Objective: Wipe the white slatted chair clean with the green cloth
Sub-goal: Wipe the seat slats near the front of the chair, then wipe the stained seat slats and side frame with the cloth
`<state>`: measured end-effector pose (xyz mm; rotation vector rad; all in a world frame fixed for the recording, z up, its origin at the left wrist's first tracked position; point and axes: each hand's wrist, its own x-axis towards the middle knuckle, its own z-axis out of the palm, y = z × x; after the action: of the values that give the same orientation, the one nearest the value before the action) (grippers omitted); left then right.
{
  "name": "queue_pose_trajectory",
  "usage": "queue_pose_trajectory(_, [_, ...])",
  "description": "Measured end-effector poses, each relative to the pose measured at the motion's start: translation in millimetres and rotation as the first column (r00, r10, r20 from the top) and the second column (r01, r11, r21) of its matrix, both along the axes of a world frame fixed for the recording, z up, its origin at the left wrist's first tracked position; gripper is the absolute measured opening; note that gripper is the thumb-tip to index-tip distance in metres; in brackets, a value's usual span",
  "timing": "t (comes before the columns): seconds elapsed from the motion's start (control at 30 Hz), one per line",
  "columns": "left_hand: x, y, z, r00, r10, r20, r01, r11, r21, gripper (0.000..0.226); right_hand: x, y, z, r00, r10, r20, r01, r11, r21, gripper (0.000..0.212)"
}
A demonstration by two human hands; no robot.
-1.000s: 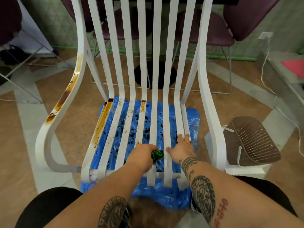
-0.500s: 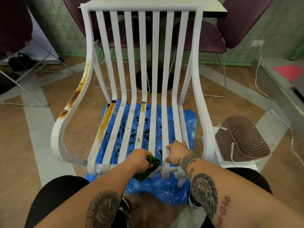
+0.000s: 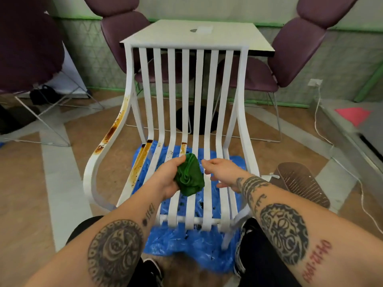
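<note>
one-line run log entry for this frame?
left hand: holds green cloth, lifted off seat | right hand: open, empty | white slatted chair: brown stains on left side

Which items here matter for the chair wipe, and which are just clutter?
In play: white slatted chair; green cloth, bunched in the left hand; right hand, open.

Clutter: blue plastic sheet; brown perforated basket; purple chairs; table.

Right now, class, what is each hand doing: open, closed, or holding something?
Left hand: closed around the bunched green cloth, above the white slatted chair.
Right hand: open, empty, fingers spread beside the cloth.
</note>
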<state>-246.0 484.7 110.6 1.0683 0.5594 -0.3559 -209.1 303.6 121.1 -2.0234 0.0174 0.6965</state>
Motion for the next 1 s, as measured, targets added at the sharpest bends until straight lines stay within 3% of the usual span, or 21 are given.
queue_pose_trajectory(0.07, [-1, -5, 16, 0.998, 0.013, 0.066, -0.01, 0.999, -0.043, 0.028, -7, 9, 6, 0.999, 0.034, 0.021, -0.035, 0.997, 0.064, 0.05])
queue_pose_trajectory(0.17, [-2, -7, 31, 0.989, 0.052, 0.14, -0.048, 0.998, -0.037, 0.041, -15, 18, 13, 0.976, -0.033, 0.216, 0.008, 0.993, 0.117, 0.033])
queue_pose_trajectory(0.23, [-5, -2, 37, 0.983, 0.087, 0.161, -0.086, 0.996, -0.011, 0.053, -16, 17, 17, 0.965, -0.111, 0.238, 0.063, 0.978, 0.201, 0.039])
queue_pose_trajectory(0.3, [-10, 6, 40, 0.973, 0.163, 0.162, -0.161, 0.987, -0.023, 0.056, -19, 13, 26, 0.96, -0.168, 0.224, 0.098, 0.951, 0.294, 0.041])
queue_pose_trajectory(0.43, [-24, 15, 48, 0.947, 0.259, 0.191, -0.245, 0.965, -0.096, 0.048, -25, 6, 45, 0.964, -0.185, 0.19, 0.09, 0.902, 0.422, 0.022])
queue_pose_trajectory(0.6, [-41, 18, 56, 0.987, 0.119, 0.112, -0.114, 0.992, -0.044, 0.03, -30, 13, 58, 0.957, -0.273, -0.098, 0.281, 0.789, 0.546, 0.029])
queue_pose_trajectory(0.73, [-46, 13, 69, 0.972, -0.116, 0.203, 0.09, 0.987, 0.136, 0.03, -35, 15, 62, 0.934, -0.267, -0.238, 0.354, 0.782, 0.513, 0.043])
queue_pose_trajectory(0.87, [-40, 6, 79, 0.94, -0.177, 0.292, 0.061, 0.929, 0.365, 0.021, -38, 14, 73, 0.943, -0.229, -0.244, 0.321, 0.821, 0.471, 0.047])
queue_pose_trajectory(1.0, [-34, 4, 90, 0.934, -0.193, 0.301, 0.012, 0.858, 0.513, 0.021, -37, 10, 85, 0.955, -0.129, -0.269, 0.244, 0.855, 0.457, 0.073])
